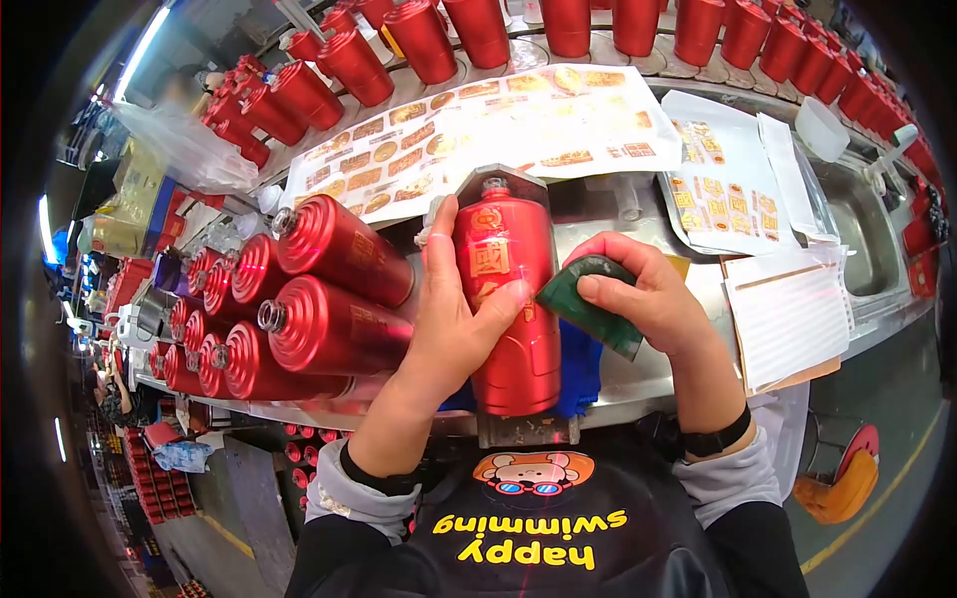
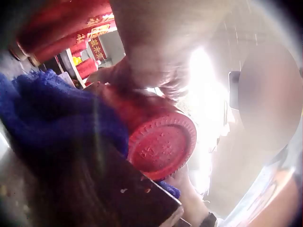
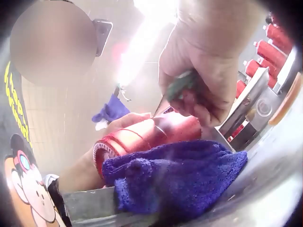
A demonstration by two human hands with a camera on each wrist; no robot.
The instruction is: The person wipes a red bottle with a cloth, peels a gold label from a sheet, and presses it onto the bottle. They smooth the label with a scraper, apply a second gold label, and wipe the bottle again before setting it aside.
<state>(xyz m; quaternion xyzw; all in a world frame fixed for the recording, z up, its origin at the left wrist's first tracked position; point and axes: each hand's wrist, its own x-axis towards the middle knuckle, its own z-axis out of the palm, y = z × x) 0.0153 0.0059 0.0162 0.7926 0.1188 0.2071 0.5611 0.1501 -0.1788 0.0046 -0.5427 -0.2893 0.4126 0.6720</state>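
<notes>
A red bottle [image 1: 515,364] with gold characters [image 1: 488,255] on its front lies over a blue cloth [image 3: 180,175], its neck pointing away from me. My left hand [image 1: 439,324] holds it from the left, the thumb laid across the front by the gold lettering. In my right hand [image 1: 653,294] a flat dark-green scraper [image 1: 601,317] is pinched, its edge right at the bottle's right side. The left wrist view shows the bottle's round base [image 2: 163,149] beside the cloth; the palm side of the left hand is partly hidden there.
Several red bottles [image 1: 334,324] lie stacked on the left. Sheets of gold stickers [image 1: 409,149] cover the bench behind, with more sheets [image 1: 723,189] at the right. A curved conveyor carries upright red bottles [image 1: 568,25] along the back. A sink [image 1: 865,234] is at the far right.
</notes>
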